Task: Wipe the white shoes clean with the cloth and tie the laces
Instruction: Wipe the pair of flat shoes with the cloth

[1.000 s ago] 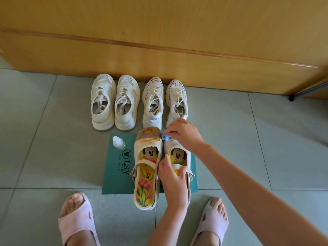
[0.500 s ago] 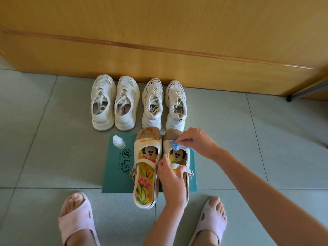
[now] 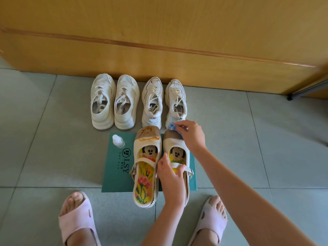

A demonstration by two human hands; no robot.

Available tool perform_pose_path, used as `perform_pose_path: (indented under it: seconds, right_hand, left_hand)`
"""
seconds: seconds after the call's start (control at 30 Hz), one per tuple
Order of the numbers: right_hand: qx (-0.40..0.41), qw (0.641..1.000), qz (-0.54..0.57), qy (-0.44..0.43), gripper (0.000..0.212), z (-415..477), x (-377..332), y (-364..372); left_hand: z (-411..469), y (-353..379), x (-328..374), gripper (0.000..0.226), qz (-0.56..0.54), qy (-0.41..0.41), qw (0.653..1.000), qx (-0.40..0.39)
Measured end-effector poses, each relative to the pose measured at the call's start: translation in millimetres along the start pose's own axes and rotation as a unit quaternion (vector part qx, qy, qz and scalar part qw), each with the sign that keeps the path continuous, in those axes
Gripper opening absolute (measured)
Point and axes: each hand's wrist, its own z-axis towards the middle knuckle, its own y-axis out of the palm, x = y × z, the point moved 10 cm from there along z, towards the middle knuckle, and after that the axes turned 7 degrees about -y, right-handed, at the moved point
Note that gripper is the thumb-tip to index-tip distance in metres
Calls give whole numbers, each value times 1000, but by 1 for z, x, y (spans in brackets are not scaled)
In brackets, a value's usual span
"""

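Right hand [image 3: 192, 137] is pinching a small blue cloth [image 3: 172, 126] between the thumb and the curled fingers, and is pressing it on the brown toe of the right strap shoe [image 3: 173, 143], close to the far edge of the green mat [image 3: 115, 169]. The cloth is lying just beside the heel of the nearest sneaker; whether it is touching, I cannot tell. Left hand [image 3: 172, 180] is gripping the same shoe at its middle, with fingers curling over the strap. Just beside it the left strap shoe [image 3: 147, 145] is standing, showing orange marks on its toe, and both heels are reaching over the near edge of the mat. At the far left corner a white bottle [image 3: 118, 141] is standing upright. Beyond the far edge, four white sneakers [image 3: 153, 103] are standing in a row on the tiled floor [image 3: 44, 139], toes pointing to the wooden cabinet [image 3: 177, 41], laces hanging loose. Two feet in pink slippers [image 3: 76, 217] are standing by the near edge.
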Motion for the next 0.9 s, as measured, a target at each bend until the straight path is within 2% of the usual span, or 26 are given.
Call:
perform_pose_path:
  seconds: [0.1, 0.33, 0.53, 0.57, 0.7, 0.77, 0.9]
  right_hand:
    - [12, 999, 44, -4, 18, -12, 5, -7]
    - [-48, 996, 76, 11, 17, -40, 22, -8]
    - [-156, 974, 140, 88, 16, -37, 29, -18]
    - [-136, 973, 156, 101, 16, -31, 32, -25]
    - [64, 963, 205, 164, 13, -12, 53, -53]
    - [86, 967, 169, 172, 15, -9, 56, -46]
    - [62, 976, 118, 171, 22, -21, 57, -19]
  left_hand:
    - [0, 1, 0, 64, -17, -4, 1000, -8]
    - [-1, 0, -1, 64, -38, -3, 999, -10]
    - [0, 0, 0, 65, -34, 4, 999, -11]
    - [0, -1, 0, 66, -29, 6, 1000, -9]
    - [0, -2, 0, 66, -14, 7, 1000, 0]
    - [0, -2, 1, 66, -14, 7, 1000, -2]
    - [0, -2, 1, 65, -25, 0, 1000, -7]
